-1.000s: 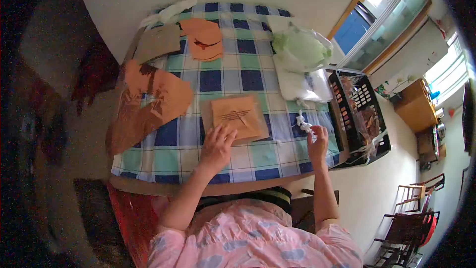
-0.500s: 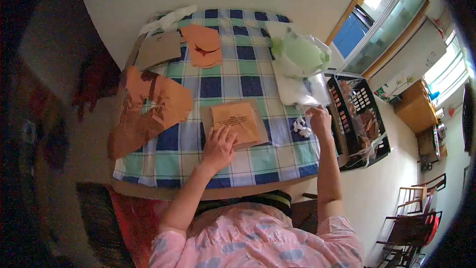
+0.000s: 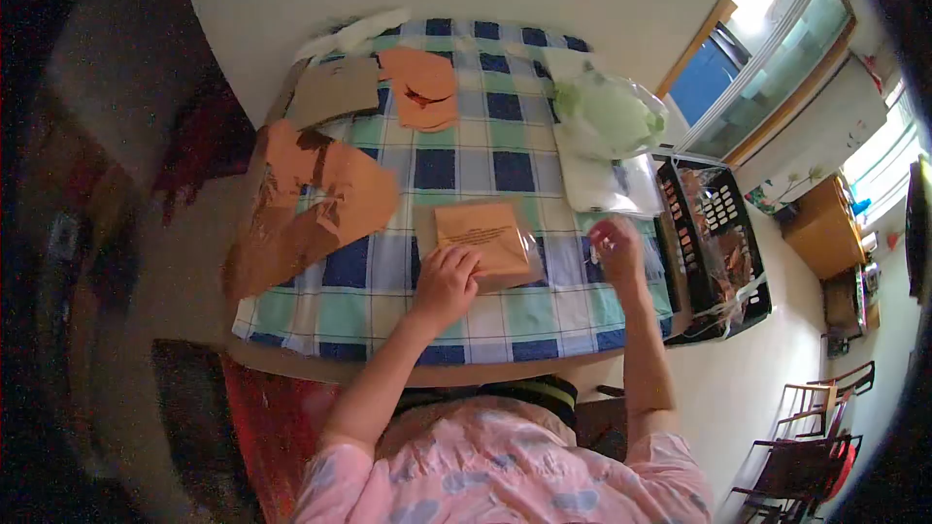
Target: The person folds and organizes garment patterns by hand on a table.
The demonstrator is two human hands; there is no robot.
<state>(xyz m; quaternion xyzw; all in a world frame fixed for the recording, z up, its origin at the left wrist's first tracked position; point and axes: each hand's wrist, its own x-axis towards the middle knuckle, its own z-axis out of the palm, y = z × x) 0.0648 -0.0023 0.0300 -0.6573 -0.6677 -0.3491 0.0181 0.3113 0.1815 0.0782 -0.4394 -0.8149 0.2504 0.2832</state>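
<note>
A flat orange-brown packet in a clear plastic sleeve (image 3: 495, 233) lies on the checked cloth (image 3: 379, 322) in front of me, with dark print on its face. My left hand (image 3: 449, 281) rests on its lower left corner, fingers spread. To the right, my right hand (image 3: 619, 245) hovers over small white pieces (image 3: 595, 254), mostly hidden by it. Its fingers are bent and blurred, and what they hold, if anything, cannot be made out.
Orange sheets (image 3: 354, 196) lie at left, with another orange piece (image 3: 423, 87) and a cardboard piece (image 3: 335, 92) behind. At right are a green-white plastic bag (image 3: 612, 118), clear sleeves (image 3: 621, 184) and a black crate (image 3: 723, 233). Chairs (image 3: 801, 461) stand at far right.
The view has shifted slightly, so things appear further right. My right hand has moved left and now covers most of the white pieces. My left hand stays on the packet.
</note>
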